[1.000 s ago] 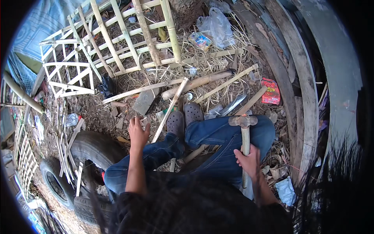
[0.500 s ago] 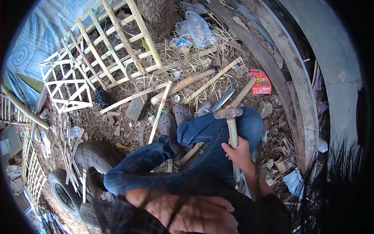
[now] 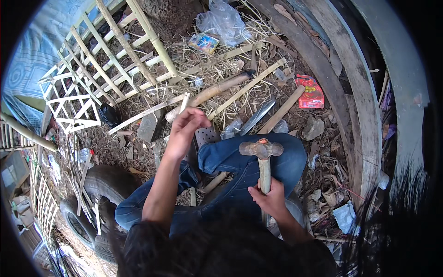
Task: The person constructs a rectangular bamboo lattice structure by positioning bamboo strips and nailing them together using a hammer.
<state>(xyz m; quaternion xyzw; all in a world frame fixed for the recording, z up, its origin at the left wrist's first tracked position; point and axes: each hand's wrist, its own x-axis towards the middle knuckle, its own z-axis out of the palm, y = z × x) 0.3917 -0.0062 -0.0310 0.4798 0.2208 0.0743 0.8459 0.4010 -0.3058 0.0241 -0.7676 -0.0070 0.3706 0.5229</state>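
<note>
My right hand (image 3: 270, 197) is closed around the pale wooden handle of a hammer (image 3: 261, 148). Its rusty double-faced head points up, over my bent right leg in blue jeans. My left hand (image 3: 187, 131) is raised in front of my left shoe, fingers loosely curled and thumb apart, with nothing visible in it. Just beyond its knuckles shows the end of a thin bamboo strip (image 3: 184, 100); the hand hides the rest, and whether they touch I cannot tell. A large knife blade (image 3: 258, 115) lies on the ground beside a flat wooden piece (image 3: 281, 111).
A bamboo lattice frame (image 3: 121, 61) stands at the far left by a tree trunk (image 3: 168, 16). A thick bamboo pole (image 3: 217, 91), a grey block (image 3: 150, 127) and a red packet (image 3: 311, 92) lie ahead. Old tires (image 3: 108, 182) rest at left; curved planks (image 3: 350, 87) border the right.
My left hand has risen from near my body and stretched forward to the bamboo strip. My right hand still grips the hammer, now slightly further left and lower. The view has shifted a little.
</note>
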